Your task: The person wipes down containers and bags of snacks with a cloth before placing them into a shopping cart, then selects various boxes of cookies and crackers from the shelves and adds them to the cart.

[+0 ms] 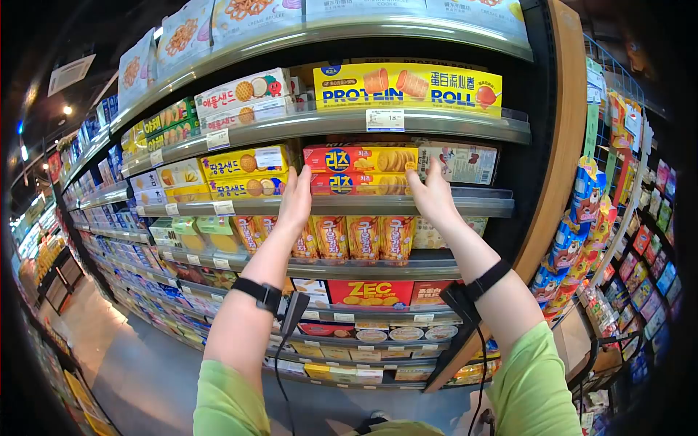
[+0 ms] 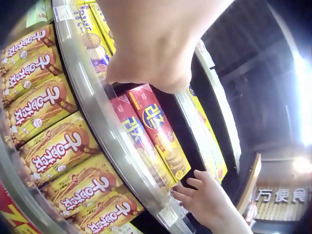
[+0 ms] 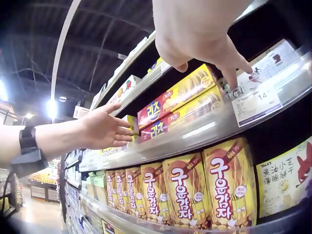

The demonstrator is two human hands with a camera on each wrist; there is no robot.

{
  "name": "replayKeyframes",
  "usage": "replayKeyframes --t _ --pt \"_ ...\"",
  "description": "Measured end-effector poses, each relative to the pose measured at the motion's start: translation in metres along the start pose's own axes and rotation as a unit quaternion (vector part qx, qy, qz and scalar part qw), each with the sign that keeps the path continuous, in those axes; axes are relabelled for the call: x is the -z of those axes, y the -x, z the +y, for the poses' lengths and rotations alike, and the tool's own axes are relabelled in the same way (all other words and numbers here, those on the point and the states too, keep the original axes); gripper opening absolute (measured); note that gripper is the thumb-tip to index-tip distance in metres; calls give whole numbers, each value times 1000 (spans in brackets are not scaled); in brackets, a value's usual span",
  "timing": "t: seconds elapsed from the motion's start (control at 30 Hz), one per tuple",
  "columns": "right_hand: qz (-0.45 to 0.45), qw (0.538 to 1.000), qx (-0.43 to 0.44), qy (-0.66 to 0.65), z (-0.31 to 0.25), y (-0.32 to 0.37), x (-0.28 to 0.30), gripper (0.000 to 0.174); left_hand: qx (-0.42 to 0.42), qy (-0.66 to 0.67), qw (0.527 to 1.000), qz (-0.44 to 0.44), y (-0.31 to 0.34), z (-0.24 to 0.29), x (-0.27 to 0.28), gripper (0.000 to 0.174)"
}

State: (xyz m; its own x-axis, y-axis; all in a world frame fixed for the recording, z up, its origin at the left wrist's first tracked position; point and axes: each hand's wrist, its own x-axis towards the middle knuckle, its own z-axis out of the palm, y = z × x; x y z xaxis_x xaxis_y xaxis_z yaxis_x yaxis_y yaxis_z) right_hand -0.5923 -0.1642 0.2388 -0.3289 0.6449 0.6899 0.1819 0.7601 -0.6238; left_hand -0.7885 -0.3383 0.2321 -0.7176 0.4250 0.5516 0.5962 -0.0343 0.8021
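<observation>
Two red-and-yellow boxes of cheese crackers lie stacked on a middle shelf, the upper box squarely over the lower box. At their left end stands my left hand, fingers extended, between them and the yellow peanut-sandwich biscuit boxes. My right hand is at the right end, its thumb beside the cracker boxes' corner and its fingers reaching back toward a pale box. In the right wrist view the left hand shows spread fingers, while the right hand's fingers point inward.
A clear shelf lip runs below the crackers. Close overhead is another shelf with a long yellow protein-roll box. Several yellow potato-snack boxes stand on the shelf underneath. A wooden upright bounds the right side.
</observation>
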Motion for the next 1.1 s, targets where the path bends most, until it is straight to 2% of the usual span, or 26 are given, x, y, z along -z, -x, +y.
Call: replayKeyframes --t 0.03,0.1,0.17,0.23,0.33,0.4,0.43,0.5,0.53,0.57,0.6,0.63,0.7,0.73,0.8,0.83,0.9,0.93,0.97,1.03,1.07,1.1 --pt "2 1000 -2 -3 -5 -4 -4 71 7 -2 1000 12 -11 3 -5 86" --pt "-68 996 -52 38 -14 -13 -6 71 27 -27 999 27 -26 8 -14 91" --pt "-82 994 -45 50 -11 -19 -12 72 69 -146 986 -47 -18 41 -12 97" --pt "-98 994 -32 35 -11 -18 -8 70 106 -103 988 -35 -36 25 -16 98" --pt "-80 996 -22 24 -5 -19 -14 68 100 -79 991 -29 -45 4 -19 91" --pt "-59 998 -24 14 -9 -15 -10 68 93 111 984 -105 -39 7 -14 81" --pt "-59 997 -29 -35 -13 -10 -4 67 92 109 984 -106 -30 14 -14 81" --pt "-55 994 -31 -87 -12 -2 -4 67 52 99 994 -18 0 25 -15 72" --pt "-14 989 44 -142 -7 5 -10 67 31 95 995 -25 9 21 -14 68" --pt "27 974 118 -193 -4 11 -12 69 4 164 986 -5 18 17 -18 63" --pt "10 964 123 -236 -3 17 -11 71 1 165 986 -5 30 14 -23 63" --pt "34 967 170 -186 -1 26 -10 72 -75 180 980 31 42 11 -29 59" --pt "43 949 197 -243 9 42 -14 74 -222 209 947 99 70 4 -39 52" --pt "16 947 186 -260 9 55 -7 75 -223 207 947 105 84 0 -40 58" --pt "15 948 214 -234 15 85 4 76 -283 158 941 95 117 -23 -31 62" --pt "11 941 235 -244 23 101 7 77 -285 207 931 97 136 -29 -33 63" --pt "0 926 217 -309 31 138 20 77 -290 229 924 101 176 -30 -31 59" --pt "-19 909 191 -371 16 152 37 79 -246 227 934 128 195 -29 -31 54" --pt "-1 911 151 -384 13 167 47 71 -200 221 943 150 212 -26 -29 49" --pt "0 951 -14 -309 7 193 79 57 -141 125 974 124 236 -12 -23 38" --pt "13 964 -33 -263 5 202 93 44 -52 169 979 102 248 6 -26 29" --pt "23 967 -62 -247 8 214 105 42 -65 138 984 95 256 -2 -34 29"
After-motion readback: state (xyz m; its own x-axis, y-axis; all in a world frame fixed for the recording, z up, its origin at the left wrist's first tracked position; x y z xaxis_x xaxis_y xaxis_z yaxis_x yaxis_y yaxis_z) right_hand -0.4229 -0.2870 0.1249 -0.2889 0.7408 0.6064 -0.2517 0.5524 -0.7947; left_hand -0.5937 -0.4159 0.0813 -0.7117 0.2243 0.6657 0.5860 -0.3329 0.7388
